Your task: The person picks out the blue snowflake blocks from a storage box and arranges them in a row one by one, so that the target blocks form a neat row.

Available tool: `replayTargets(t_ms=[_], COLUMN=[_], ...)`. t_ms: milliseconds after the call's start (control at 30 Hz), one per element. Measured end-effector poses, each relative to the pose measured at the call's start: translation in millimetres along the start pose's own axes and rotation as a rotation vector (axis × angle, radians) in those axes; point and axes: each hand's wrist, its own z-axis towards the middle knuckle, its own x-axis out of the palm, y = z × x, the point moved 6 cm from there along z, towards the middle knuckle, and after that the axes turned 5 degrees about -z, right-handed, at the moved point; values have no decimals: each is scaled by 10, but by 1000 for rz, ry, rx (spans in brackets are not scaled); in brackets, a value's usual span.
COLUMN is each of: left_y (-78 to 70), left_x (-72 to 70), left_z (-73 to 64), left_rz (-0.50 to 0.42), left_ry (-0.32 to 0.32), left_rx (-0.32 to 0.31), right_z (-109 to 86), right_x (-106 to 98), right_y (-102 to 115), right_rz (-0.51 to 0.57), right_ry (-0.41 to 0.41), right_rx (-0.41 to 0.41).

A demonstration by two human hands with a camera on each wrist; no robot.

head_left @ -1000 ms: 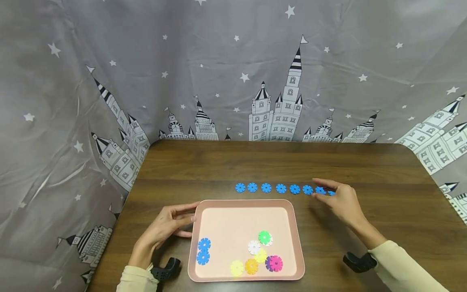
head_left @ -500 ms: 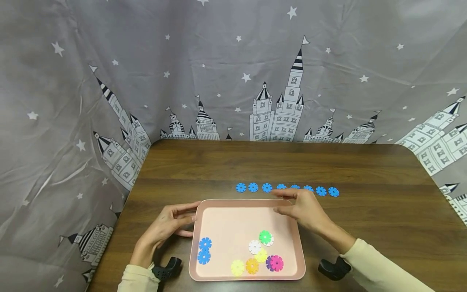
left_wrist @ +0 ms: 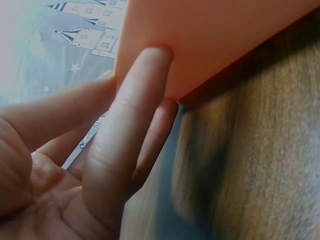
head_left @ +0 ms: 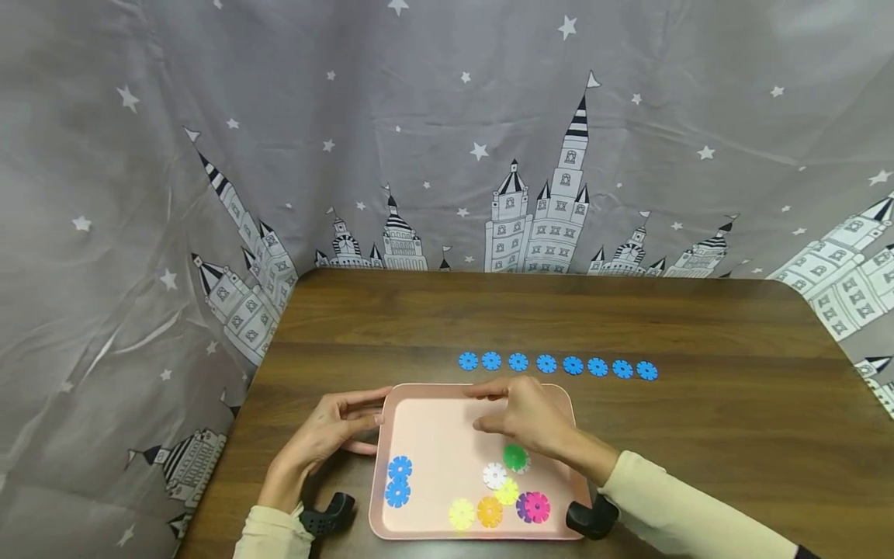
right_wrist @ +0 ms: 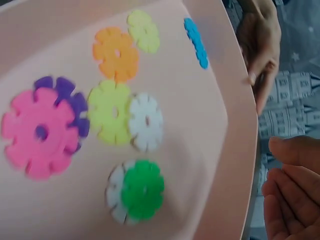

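Observation:
My left hand [head_left: 324, 431] rests its fingertips against the outer left wall of a pink tray [head_left: 576, 485]. In the left wrist view, fairly straight fingers [left_wrist: 125, 115] touch that wall. My right hand [head_left: 524, 415] hovers over the tray's far half, thumb and fingers apart, with nothing between them. Two blue notched discs [head_left: 399, 480] lie in the tray at left. Towards its right lie a green disc [head_left: 515, 456], a white disc [head_left: 494, 476], a yellow disc [head_left: 462, 514], an orange disc [head_left: 490, 512] and a pink disc [head_left: 537, 507] overlapping a purple disc [right_wrist: 80, 112].
Beyond the tray, several blue discs [head_left: 546, 363] form a spaced row on the wooden table [head_left: 698, 435]. A grey castle-print curtain [head_left: 419, 116] hangs behind and at left. Each wrist wears a black device [head_left: 592, 517].
My right hand has moved left and nearer from the right end of the blue row to over the tray. The row's last disc is now uncovered. My left hand stays at the tray.

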Motion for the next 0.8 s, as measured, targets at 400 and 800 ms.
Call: replayTargets(t_ms=[400, 800], left_y=[20, 14], left_x=[-14, -11], left_z=[-7, 0], left_rz=[-15, -18], left_ry=[-9, -8], left_rx=[-13, -17], right_z=[212, 265], right_x=[408, 769], right_y=[189, 230], right_rz=[34, 7], right_ry=[111, 222], right_rx=[-66, -90])
